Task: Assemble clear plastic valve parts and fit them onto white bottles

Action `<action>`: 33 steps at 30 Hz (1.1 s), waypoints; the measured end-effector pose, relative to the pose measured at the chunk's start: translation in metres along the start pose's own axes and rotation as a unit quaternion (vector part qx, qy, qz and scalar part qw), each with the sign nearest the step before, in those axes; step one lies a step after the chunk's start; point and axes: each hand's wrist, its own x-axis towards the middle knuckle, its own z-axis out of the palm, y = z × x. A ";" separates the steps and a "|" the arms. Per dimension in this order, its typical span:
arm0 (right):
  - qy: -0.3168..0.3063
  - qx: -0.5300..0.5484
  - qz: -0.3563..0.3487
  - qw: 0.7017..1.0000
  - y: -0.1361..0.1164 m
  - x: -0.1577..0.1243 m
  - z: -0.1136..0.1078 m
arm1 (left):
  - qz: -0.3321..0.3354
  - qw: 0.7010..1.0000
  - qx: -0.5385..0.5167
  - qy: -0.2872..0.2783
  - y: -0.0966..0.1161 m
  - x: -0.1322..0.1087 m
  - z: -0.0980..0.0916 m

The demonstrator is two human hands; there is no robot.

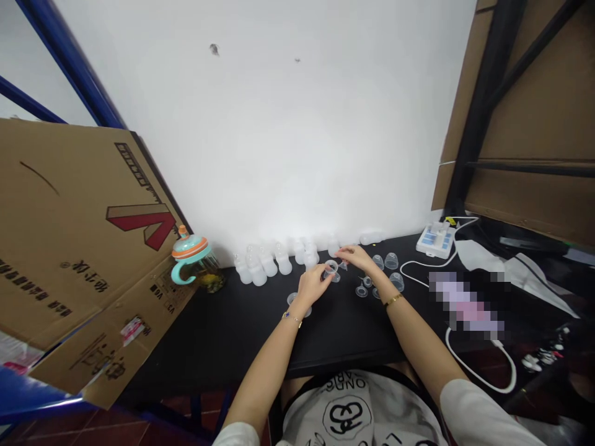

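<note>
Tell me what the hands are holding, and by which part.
The left hand pinches a small clear plastic cup at its rim. The right hand is just beside it; whether it holds anything cannot be told.

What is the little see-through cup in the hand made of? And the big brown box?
The small clear cup looks like smooth, glossy plastic or possibly silicone; you can see through it, and its edge shines. The large brown corrugated box looks like matte cardboard, with a dull, papery surface and printing on it.
</note>
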 end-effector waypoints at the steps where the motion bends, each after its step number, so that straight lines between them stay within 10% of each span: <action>1: 0.020 0.019 0.008 1.000 0.002 0.001 -0.001 | 0.000 1.000 0.002 0.000 0.001 0.000 -0.001; 20: 0.183 0.162 0.077 0.967 0.021 0.013 -0.001 | 0.024 0.998 0.010 -0.056 0.000 0.000 0.000; 33: 0.127 0.319 0.087 0.935 0.002 0.001 -0.002 | 0.008 0.999 0.014 -0.048 0.000 0.000 -0.002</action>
